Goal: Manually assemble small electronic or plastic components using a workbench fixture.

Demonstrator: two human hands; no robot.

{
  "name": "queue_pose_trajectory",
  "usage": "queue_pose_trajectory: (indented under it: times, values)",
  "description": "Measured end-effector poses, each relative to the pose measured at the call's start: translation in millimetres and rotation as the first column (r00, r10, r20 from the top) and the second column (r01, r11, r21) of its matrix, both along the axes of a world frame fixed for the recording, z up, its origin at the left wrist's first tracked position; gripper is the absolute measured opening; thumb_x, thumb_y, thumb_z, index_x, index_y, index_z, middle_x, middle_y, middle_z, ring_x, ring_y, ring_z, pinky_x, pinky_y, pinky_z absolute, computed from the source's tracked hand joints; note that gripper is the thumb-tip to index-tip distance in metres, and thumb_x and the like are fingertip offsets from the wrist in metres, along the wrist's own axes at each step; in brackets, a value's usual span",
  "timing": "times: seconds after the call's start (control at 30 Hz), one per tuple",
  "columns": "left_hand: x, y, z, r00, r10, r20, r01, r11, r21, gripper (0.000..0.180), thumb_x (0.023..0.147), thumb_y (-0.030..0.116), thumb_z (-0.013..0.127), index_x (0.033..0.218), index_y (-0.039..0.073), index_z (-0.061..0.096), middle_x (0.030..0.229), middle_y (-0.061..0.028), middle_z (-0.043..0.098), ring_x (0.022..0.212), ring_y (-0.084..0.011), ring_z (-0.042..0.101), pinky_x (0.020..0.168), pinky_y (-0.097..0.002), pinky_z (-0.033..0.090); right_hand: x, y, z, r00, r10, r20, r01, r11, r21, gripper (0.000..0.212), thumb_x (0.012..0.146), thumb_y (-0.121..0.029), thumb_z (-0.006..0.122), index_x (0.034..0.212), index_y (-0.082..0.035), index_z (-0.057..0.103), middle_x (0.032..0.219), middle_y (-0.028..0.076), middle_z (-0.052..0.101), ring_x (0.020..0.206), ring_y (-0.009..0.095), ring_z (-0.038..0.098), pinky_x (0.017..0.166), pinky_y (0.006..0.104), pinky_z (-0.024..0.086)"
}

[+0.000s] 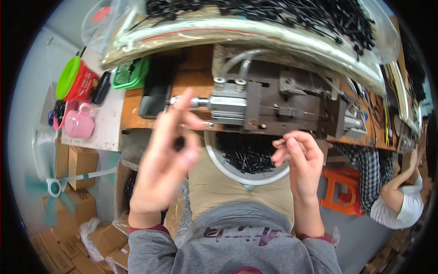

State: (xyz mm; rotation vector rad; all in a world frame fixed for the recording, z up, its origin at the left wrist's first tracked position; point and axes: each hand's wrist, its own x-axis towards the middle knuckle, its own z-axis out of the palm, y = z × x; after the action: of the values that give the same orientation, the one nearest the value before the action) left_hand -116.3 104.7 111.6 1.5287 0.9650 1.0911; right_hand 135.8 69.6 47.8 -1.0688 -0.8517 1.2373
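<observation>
Right hand (303,157): thumb and index pinched on a small dark slender piece (281,142), mostly hidden by the fingertips; it's just above the basket's right side. Left hand (166,164): motion-blurred, fingers loose and spread, index pointing up over the rod end of the silver metal cylinder (228,109). Can't tell if it touches.

Below, between the hands: round white-rimmed mesh basket (248,182) at the lap, holding thin black pieces (248,157).

Cylinder lies horizontally, clear curved tubes (248,59) on top, dark brown metal base plate (303,121) to its right, all on the wooden bench (194,77). Heap of black stemmed parts (346,23) behind, on a plastic-covered tray.

Far left: pink plastic cup (80,122), red-and-green bucket (80,84). Far right: orange plastic stool (340,194), seated person in white top (401,208).
</observation>
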Motion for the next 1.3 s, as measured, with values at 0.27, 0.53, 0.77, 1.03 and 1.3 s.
queue_pose_trajectory:
  times: [0.27, 0.53, 0.77, 1.03, 1.3]
  values:
    - [58.0, -17.6, -20.6, 0.937, -0.246, -0.249, 0.316, 0.902, 0.295, 0.041, 0.074, -0.002, 0.081, 0.113, 0.001, 0.073, 0.115, -0.0171, 0.067, 0.095, -0.0234, 0.070, 0.084, -0.0316, 0.060, 15.3, 7.4, 6.4, 0.964, 0.134, -0.230, -0.134, 0.991, 0.015, 0.019, 0.106, -0.017, 0.050, 0.104, 0.001, 0.056, 0.086, 0.020, 0.070, 0.055, 0.016, 0.065, 0.048, 0.0242, 0.051]
    - [77.0, -18.2, -38.5, 0.918, -0.177, -0.355, 0.351, 0.781, 0.517, 0.034, 0.064, 0.008, 0.085, 0.097, 0.002, 0.077, 0.118, -0.0145, 0.071, 0.084, -0.0233, 0.072, 0.070, -0.0310, 0.061, 25.6, 9.6, 7.6, 0.941, 0.181, -0.286, -0.182, 0.983, 0.021, 0.021, 0.107, -0.021, 0.048, 0.101, -0.002, 0.054, 0.078, 0.017, 0.069, 0.048, 0.015, 0.062, 0.044, 0.0239, 0.047]
    - [78.2, -19.4, -40.9, 0.914, -0.162, -0.371, 0.352, 0.771, 0.531, 0.032, 0.064, 0.008, 0.084, 0.095, -0.001, 0.076, 0.120, -0.0153, 0.070, 0.083, -0.0235, 0.072, 0.070, -0.0315, 0.060, 27.0, 9.6, 6.5, 0.958, 0.177, -0.223, -0.173, 0.984, 0.038, 0.021, 0.107, -0.021, 0.049, 0.100, -0.002, 0.055, 0.078, 0.017, 0.069, 0.049, 0.015, 0.063, 0.045, 0.0233, 0.049]
    - [77.3, -21.7, -44.5, 0.924, -0.146, -0.353, 0.328, 0.776, 0.539, 0.030, 0.064, 0.007, 0.083, 0.093, -0.002, 0.076, 0.118, -0.0145, 0.071, 0.083, -0.0230, 0.072, 0.069, -0.0312, 0.060, 26.1, 5.0, 9.3, 0.974, 0.189, -0.127, -0.177, 0.979, 0.102, 0.020, 0.106, -0.018, 0.051, 0.104, 0.001, 0.057, 0.080, 0.017, 0.070, 0.053, 0.015, 0.065, 0.048, 0.0240, 0.051]
    - [76.4, -21.6, -43.3, 0.936, -0.182, -0.301, 0.320, 0.795, 0.515, 0.032, 0.063, 0.009, 0.084, 0.091, -0.003, 0.076, 0.116, -0.0162, 0.072, 0.082, -0.0228, 0.071, 0.069, -0.0313, 0.060, 22.0, -0.4, 11.6, 0.983, 0.167, -0.075, -0.155, 0.978, 0.141, 0.017, 0.104, -0.012, 0.053, 0.105, 0.004, 0.059, 0.080, 0.016, 0.070, 0.055, 0.014, 0.066, 0.049, 0.0238, 0.051]
